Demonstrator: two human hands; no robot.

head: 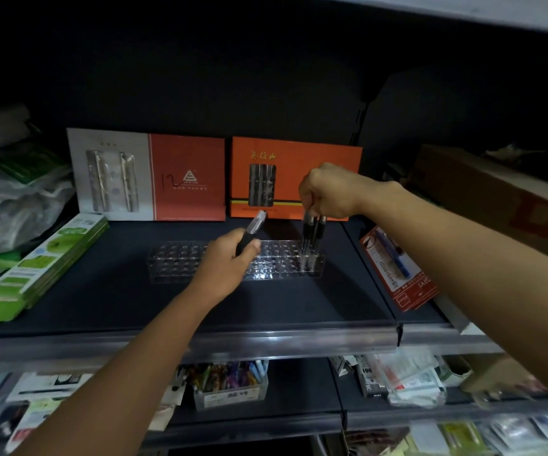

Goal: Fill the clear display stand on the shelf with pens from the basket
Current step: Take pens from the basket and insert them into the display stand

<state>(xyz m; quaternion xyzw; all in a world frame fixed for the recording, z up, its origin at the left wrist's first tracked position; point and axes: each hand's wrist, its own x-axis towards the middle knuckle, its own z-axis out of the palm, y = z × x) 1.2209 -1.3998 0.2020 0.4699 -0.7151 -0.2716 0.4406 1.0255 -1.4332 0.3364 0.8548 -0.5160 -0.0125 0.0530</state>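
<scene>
Pens [312, 236] go into the clear stand [180, 263] at its right end, my right hand [327, 192] pinching their tops. My left hand [230, 261], before the stand's middle, grips another pen [252, 232]; I judge it needs upending next.
</scene>
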